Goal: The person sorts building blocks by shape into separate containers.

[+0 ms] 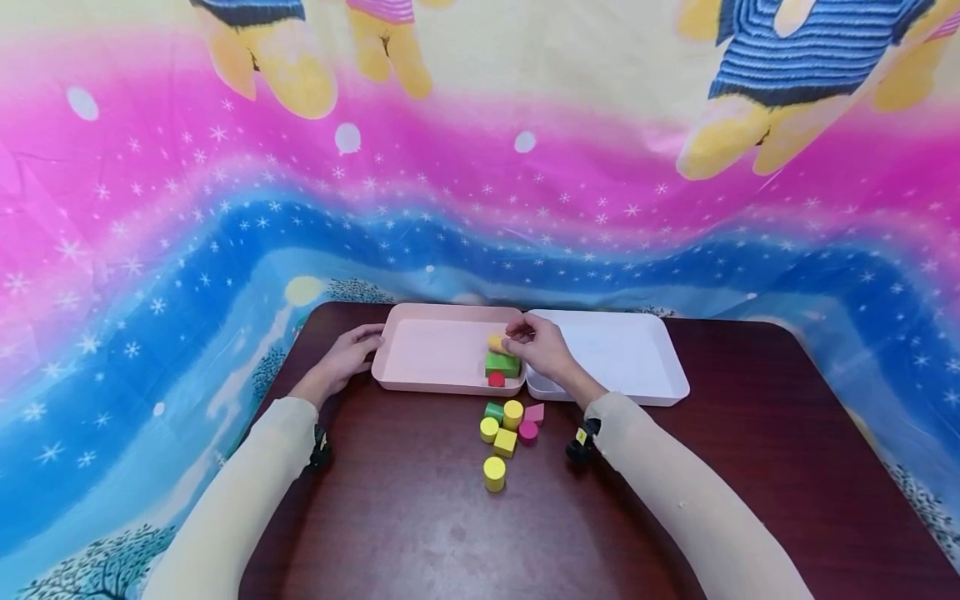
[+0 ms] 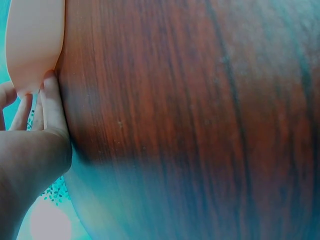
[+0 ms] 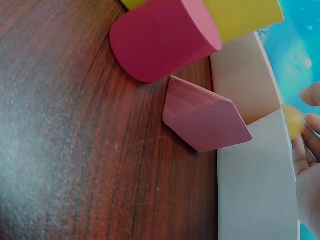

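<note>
My right hand (image 1: 543, 346) pinches a small orange-yellow block (image 1: 496, 343) between thumb and fingers, just above a green block (image 1: 501, 365) in the pink tray (image 1: 438, 354). Whether the two blocks touch cannot be told. A red block (image 1: 497, 379) sits in front of the green one, inside the tray. In the right wrist view, the tray walls partly hide the right hand (image 3: 310, 150) and the yellow block (image 3: 293, 121). My left hand (image 1: 347, 357) touches the pink tray's left end; its fingers (image 2: 52, 105) lie fairly straight against the outer wall in the left wrist view.
A white tray (image 1: 615, 354) adjoins the pink one on the right. Nearer on the dark wooden table (image 1: 390, 500) lie several yellow blocks (image 1: 494, 473), a green cylinder (image 1: 493, 412), a magenta cylinder (image 3: 160, 40) and a pink angled block (image 3: 207, 117). A patterned cloth (image 1: 450, 183) hangs behind.
</note>
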Available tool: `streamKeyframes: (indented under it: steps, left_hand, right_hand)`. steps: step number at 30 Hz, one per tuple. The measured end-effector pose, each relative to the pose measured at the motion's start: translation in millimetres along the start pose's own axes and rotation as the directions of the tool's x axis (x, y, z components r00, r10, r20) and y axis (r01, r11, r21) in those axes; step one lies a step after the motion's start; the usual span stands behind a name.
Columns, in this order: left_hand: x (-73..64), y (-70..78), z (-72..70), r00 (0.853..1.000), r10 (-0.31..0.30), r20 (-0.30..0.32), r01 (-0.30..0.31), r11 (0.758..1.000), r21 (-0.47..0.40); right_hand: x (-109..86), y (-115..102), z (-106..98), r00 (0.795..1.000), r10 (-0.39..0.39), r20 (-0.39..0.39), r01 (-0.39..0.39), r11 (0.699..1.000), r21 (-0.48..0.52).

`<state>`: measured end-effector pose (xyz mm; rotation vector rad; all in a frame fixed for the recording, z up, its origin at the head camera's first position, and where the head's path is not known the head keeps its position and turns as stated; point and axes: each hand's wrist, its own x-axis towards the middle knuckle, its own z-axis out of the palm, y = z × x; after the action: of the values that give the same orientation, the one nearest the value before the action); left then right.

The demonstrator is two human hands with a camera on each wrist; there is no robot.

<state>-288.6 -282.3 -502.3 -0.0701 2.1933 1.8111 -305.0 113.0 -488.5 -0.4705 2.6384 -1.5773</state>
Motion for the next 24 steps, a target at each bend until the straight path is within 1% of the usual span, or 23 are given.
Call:
streamKeyframes:
  steps: [4, 13, 20, 24]
  left_hand:
    - [0.4, 0.0, -0.6, 1.0, 0.004, -0.006, -0.004, 1.0, 0.002]
    - [-0.6, -1.2, -0.3, 1.0, -0.003, -0.002, 0.003, 1.0, 0.003]
    - [-0.7, -1.4, -1.0, 1.0, -0.01, 0.001, 0.01, 1.0, -0.002]
    - [0.7, -0.6, -1.6, 1.0, -0.013, 0.006, 0.013, 1.0, -0.008]
  right_hand:
    - [0.3, -0.5, -0.9, 1.0, -0.018, 0.008, 0.018, 1.0, 0.005]
    - [-0.9, -2.0, -4.7, 1.0, -0.019, 0.009, 0.019, 1.0, 0.007]
    - [-4.2, -6.4, -13.8, 0.998, -0.052, 0.039, 0.053, 0.998, -0.025]
    - [-10.2, -11.9, -20.1, 0.996, -0.071, 0.058, 0.074, 0.997, -0.037]
